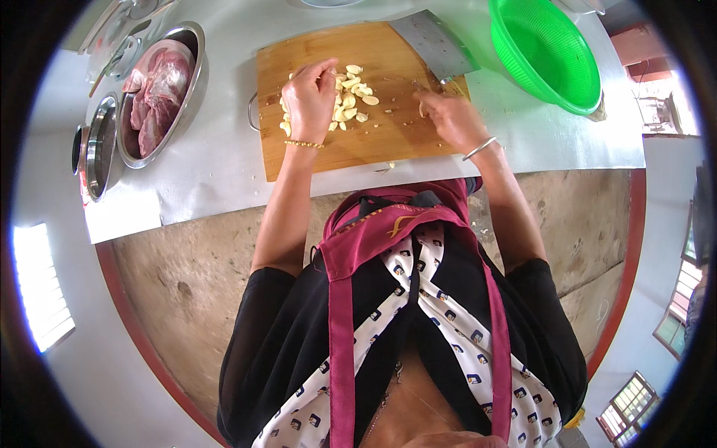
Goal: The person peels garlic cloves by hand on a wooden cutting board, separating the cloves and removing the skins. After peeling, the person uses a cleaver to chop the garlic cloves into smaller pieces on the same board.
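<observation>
A wooden cutting board [392, 137] lies before me with sliced garlic [348, 101] heaped left of its middle. My left hand [310, 101], fingers curled, is over the left side of the heap; whether something is between its fingers cannot be told. Over the board's right part is my right hand [451, 115], with bent fingers near a small garlic piece at their tips; its grip is unclear. A cleaver with a broad metal blade [431, 45] rests across the board's upper right corner, its edge beyond the board. Small scraps are scattered between my hands.
A green plastic colander [546, 56] stands at the right. On the left, a steel bowl [197, 73] holds raw meat [162, 89], beside a smaller steel bowl [101, 148]. The board's metal handle [252, 112] sticks out leftward. The table's near edge [224, 207] runs in front of my apron.
</observation>
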`<state>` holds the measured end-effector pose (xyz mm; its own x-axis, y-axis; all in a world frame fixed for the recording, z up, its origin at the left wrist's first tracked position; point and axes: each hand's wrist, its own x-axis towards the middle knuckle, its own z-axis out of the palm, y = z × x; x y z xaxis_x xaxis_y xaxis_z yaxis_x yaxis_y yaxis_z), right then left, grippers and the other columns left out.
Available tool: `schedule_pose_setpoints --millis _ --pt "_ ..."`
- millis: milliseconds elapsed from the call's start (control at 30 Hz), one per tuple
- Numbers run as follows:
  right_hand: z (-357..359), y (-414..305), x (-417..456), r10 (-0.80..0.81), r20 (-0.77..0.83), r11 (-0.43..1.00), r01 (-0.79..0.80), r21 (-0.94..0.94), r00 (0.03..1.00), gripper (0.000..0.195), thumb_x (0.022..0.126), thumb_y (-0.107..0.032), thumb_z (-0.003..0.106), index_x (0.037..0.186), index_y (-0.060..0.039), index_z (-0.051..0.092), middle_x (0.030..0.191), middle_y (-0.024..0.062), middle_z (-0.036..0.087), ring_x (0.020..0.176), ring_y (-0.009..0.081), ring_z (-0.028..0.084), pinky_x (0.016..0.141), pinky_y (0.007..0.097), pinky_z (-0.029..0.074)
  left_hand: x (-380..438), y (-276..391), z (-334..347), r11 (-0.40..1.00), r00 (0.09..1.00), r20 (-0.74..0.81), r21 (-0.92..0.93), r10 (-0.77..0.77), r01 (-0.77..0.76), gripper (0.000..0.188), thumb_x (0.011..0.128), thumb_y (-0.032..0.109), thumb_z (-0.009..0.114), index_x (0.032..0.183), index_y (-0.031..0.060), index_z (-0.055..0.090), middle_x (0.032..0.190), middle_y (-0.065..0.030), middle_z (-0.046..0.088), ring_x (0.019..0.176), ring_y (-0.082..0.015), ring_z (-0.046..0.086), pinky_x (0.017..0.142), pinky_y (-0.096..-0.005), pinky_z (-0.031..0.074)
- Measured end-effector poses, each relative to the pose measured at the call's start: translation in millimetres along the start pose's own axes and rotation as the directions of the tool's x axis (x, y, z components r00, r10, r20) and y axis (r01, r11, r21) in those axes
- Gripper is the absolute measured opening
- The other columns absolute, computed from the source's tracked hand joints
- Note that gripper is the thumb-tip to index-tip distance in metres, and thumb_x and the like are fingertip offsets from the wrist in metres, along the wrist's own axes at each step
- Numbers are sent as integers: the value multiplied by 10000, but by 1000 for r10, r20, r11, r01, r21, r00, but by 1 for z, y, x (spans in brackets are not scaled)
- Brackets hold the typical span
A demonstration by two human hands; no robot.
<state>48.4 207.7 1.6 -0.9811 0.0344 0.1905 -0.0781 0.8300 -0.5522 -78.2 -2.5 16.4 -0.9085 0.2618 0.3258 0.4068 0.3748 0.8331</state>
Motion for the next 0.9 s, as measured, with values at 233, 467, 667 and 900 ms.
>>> schedule_pose_setpoints --millis 233,467,667,900 --pt "13 -3 9 155 -3 940 -147 309 988 90 817 -104 576 849 -25 607 670 108 614 564 234 582 496 330 433 -30 13 1 828 910 312 -407 -272 386 204 850 68 576 1035 -8 616 728 -18 599 590 -49 530 547 -184 447" --pt "23 -48 16 326 283 245 -370 896 902 153 869 -144 573 806 -4 571 620 17 542 448 46 433 386 190 297 -45 11 21 676 839 509 -551 -192 489 214 855 74 582 1045 -23 604 831 -39 620 681 -83 570 599 -212 485" --pt "28 -49 13 303 320 73 -356 932 898 162 890 -159 536 800 -24 536 644 19 534 452 55 423 393 190 279 -42 7 12 536 804 574 -635 -156 557 206 864 71 567 1047 -18 597 841 -43 621 715 -94 574 648 -227 489" --pt "20 -57 7 323 324 120 -377 918 890 129 880 -141 551 840 -18 550 657 31 554 450 68 435 393 192 282 -41 4 7 355 790 569 -707 -228 612 185 870 59 550 1039 -7 585 872 -58 623 735 -113 592 689 -259 509"
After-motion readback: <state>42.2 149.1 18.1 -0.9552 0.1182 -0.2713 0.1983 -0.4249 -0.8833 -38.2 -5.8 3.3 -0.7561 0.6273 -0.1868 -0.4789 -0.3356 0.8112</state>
